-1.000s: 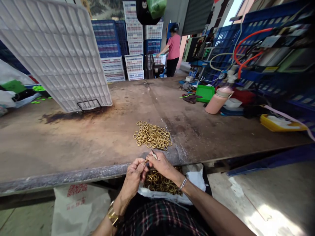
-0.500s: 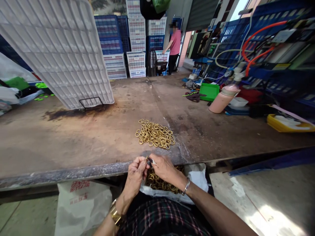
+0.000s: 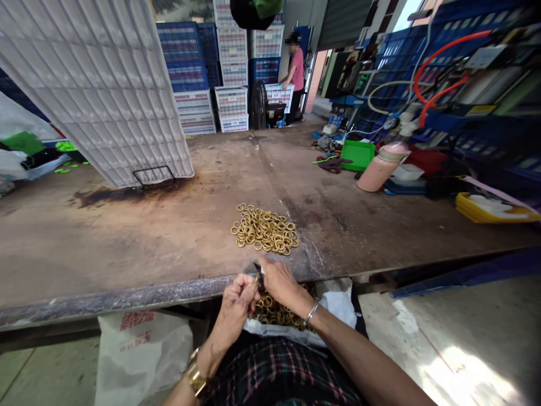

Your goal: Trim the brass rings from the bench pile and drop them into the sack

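Note:
My left hand (image 3: 235, 305) and my right hand (image 3: 279, 281) meet at the near edge of the worn metal table (image 3: 169, 237). The left hand's fingers pinch a small brass ring (image 3: 255, 277). The right hand grips a small dark-tipped tool (image 3: 258, 267) against that ring. Just beyond them a pile of brass rings (image 3: 264, 229) lies on the table. More brass rings (image 3: 274, 313) fill a white bag (image 3: 338, 307) on my lap, below both hands.
A white grid tray (image 3: 97, 84) leans upright at the back left. A pink bottle (image 3: 382, 166), a green bin (image 3: 358, 155) and a yellow tray (image 3: 490, 208) stand at the right. A white sack (image 3: 143, 349) hangs under the table. A person in pink (image 3: 295, 76) stands by stacked crates (image 3: 230, 84).
My hands stayed together at the table edge, shifting slightly; the right hand's tool turned against the ring. The camera tipped a little. The person at the back moved slightly.

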Available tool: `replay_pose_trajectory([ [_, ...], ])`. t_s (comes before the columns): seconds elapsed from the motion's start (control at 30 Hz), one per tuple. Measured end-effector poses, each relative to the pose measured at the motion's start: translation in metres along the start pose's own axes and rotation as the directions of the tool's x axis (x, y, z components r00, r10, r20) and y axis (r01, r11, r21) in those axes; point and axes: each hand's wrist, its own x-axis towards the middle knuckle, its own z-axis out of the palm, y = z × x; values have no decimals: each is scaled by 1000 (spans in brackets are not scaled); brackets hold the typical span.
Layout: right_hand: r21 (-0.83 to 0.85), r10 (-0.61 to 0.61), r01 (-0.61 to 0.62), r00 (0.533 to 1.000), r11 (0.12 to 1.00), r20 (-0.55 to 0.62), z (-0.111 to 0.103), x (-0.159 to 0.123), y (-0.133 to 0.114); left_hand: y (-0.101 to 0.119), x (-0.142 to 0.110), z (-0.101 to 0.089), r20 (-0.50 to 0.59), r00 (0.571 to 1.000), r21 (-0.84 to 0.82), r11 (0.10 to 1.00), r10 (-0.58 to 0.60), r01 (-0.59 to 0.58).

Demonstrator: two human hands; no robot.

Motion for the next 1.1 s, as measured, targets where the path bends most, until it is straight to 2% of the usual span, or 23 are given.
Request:
replay_pose_trajectory([
  [0.13,0,20,-20,997,1000,-68,-5,11,7,5,-5,5,82,996,-172,984,-25,39],
  [0.3,-41,60,-66,989,997,-136,-3,26,2,-1,2,3,22,982,-417,892,-185,177],
  [0.43,-111,80,-97,986,989,-146,2,38,-2,-3,6,-2,-46,974,-520,838,-223,167],
  [0.67,-98,67,-87,979,991,-192,8,38,1,-8,11,-12,-27,945,-651,723,-326,231],
  [0.77,-28,53,-60,979,998,-198,10,35,6,-17,17,-14,-84,938,-633,745,-337,211],
  [0.87,182,93,-56,975,982,-200,6,33,8,-23,25,-15,-147,965,-474,871,-219,125],
  [0.93,442,126,-32,975,897,-185,0,30,7,-24,29,-15,-205,973,-277,960,-106,46],
  [0.97,588,144,-35,980,808,-140,-3,27,6,-23,31,-14,-241,970,-163,987,-33,-7],
  [1.03,839,139,-94,990,536,22,-9,21,2,-22,33,-13,-305,940,57,989,151,-140],
  [1.1,951,75,-193,981,242,180,-12,14,0,-20,33,-11,-314,897,227,942,311,-247],
])
